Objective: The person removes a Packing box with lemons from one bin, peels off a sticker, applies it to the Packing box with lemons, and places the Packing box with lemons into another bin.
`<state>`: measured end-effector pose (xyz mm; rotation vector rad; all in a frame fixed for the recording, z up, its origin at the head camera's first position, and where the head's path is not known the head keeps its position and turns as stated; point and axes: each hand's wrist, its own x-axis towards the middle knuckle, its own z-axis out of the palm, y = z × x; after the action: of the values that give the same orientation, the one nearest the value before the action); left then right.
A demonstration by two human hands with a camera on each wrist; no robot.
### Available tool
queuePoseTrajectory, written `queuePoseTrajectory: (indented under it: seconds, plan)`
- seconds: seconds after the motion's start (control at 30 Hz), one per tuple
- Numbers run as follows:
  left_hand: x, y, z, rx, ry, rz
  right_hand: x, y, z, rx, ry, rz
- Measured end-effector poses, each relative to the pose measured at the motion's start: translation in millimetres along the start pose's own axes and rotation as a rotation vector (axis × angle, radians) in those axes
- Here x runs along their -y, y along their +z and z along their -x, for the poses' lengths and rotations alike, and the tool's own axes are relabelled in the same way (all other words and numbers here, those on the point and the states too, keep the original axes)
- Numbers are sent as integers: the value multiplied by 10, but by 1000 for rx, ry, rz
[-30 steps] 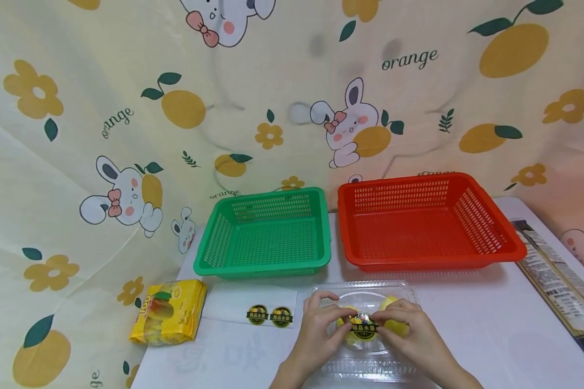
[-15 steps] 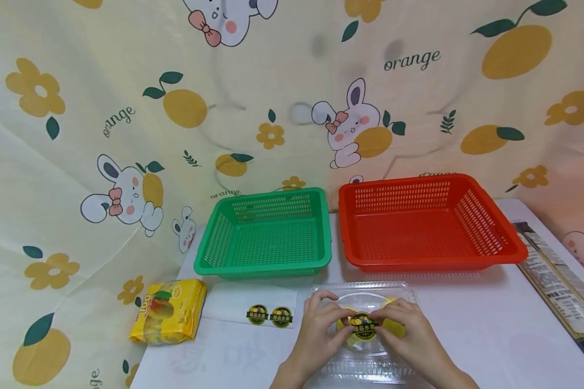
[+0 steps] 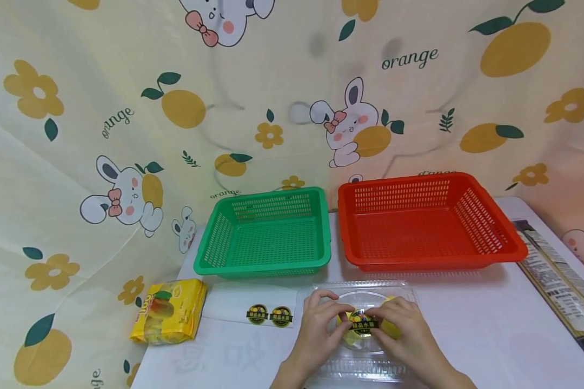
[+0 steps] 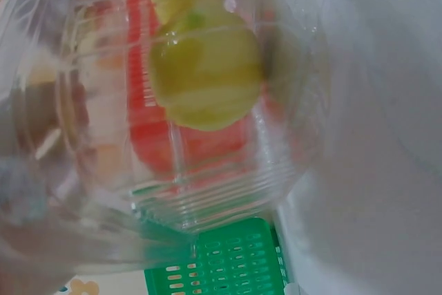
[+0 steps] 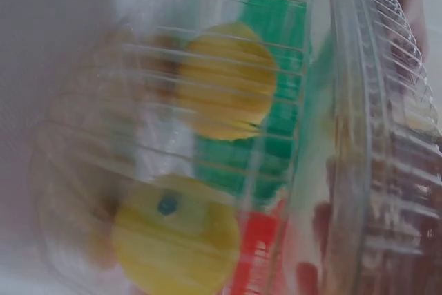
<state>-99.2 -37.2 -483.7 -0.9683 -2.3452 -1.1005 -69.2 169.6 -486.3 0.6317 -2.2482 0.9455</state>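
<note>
A round black-and-gold fruit label sticker [image 3: 363, 323] lies over the middle of a clear plastic clamshell box [image 3: 357, 369]. My left hand [image 3: 318, 329] pinches its left edge between thumb and finger, and my right hand [image 3: 405, 330] pinches the right edge. Whether the sticker touches the lid cannot be told. Yellow round fruits [image 3: 392, 326] sit inside the box, partly hidden by my hands. Through the ribbed plastic, the left wrist view shows a yellow-green fruit [image 4: 207, 70]; the right wrist view has a yellow fruit [image 5: 228, 81] too.
Two matching stickers [image 3: 270, 315] remain on a white backing sheet [image 3: 229, 300] at left, beside a yellow mango-printed packet [image 3: 169, 313]. Behind stand a green basket [image 3: 272, 240] and a red basket [image 3: 409, 232]. A long printed packet [image 3: 559, 281] lies along the right side.
The sticker's tilt between my fingertips has changed slightly. My right hand has shifted a little to the left; the left hand stays almost in place.
</note>
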Motion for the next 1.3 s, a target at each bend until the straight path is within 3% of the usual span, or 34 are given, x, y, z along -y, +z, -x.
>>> queuePoseTrajectory:
  seconds: [0.27, 0.9, 1.3]
  plan:
    - [41, 47, 0, -42, 62, -52, 11, -1, -5, 30, -9, 49]
    - [12, 42, -46, 14, 22, -86, 53, -10, -31, 38, 29, 71]
    - [14, 58, -77, 6, 64, -157, 67, 3, -27, 6, 57, 28]
